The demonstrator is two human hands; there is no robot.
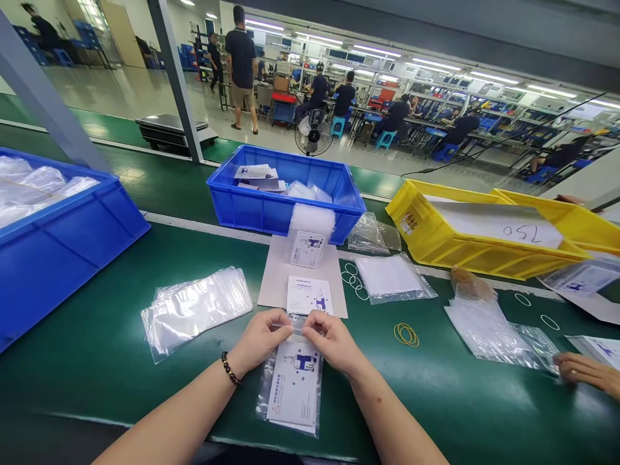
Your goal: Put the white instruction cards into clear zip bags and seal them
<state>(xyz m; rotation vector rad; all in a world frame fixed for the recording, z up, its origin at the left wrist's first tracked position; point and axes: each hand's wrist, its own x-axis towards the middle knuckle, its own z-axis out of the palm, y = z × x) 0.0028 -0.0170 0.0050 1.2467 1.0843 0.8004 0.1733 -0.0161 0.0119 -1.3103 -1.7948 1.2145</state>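
A clear plastic bag (290, 387) with a white printed leaflet inside lies on the green table (97, 361) in front of me. My left hand (261, 339), with a bead bracelet on the wrist, pinches the bag's top edge from the left. My right hand (332, 339) pinches the same edge from the right. Just beyond my fingers a loose leaflet (309, 295) lies on a grey card (276, 278). A stack of empty clear bags (196, 310) rests to my left.
A blue bin (271, 206) with leaflets stands behind, a larger blue bin (62, 239) at the left, yellow bins (450, 248) at the right. Rubber bands (405, 334) and filled bags (392, 278) lie to the right. Another person's hand (586, 371) rests at the right edge.
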